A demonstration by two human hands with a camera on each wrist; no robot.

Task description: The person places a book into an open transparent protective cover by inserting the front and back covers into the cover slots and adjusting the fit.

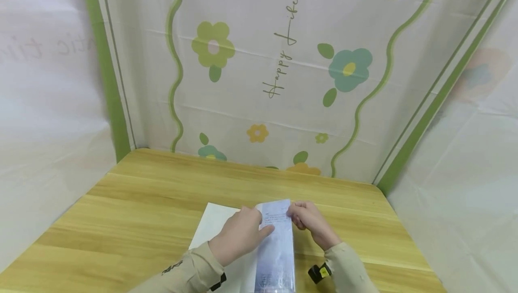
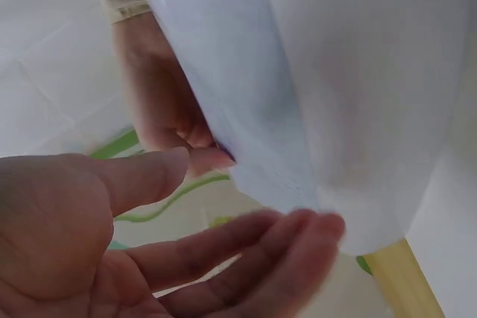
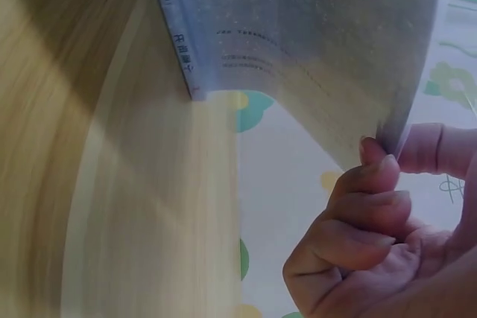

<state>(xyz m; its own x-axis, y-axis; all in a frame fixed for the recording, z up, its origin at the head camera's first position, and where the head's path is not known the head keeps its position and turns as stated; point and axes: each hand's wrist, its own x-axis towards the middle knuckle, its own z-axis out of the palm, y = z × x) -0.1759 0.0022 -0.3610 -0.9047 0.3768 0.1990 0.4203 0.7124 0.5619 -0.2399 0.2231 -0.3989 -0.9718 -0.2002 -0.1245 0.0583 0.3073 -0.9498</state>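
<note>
An open book lies at the near side of the table, its white page (image 1: 211, 226) on the left and a pale blue cover flap (image 1: 276, 248) on the right. My right hand (image 1: 310, 222) pinches the flap's outer edge near the top corner between thumb and curled forefinger. In the right wrist view the cover (image 3: 335, 42) bends up from the spine (image 3: 175, 31) to that pinch. My left hand (image 1: 239, 233) is over the page and flap. In the left wrist view its thumb is apart from the extended fingers, whose tips (image 2: 324, 229) are at the flap's top edge.
The wooden table (image 1: 133, 221) runs out to both sides and behind the book. A white cloth with printed flowers (image 1: 283, 73) hangs at the back, with pale sheets at left and right. A black wrist device (image 1: 319, 273) is by the right sleeve.
</note>
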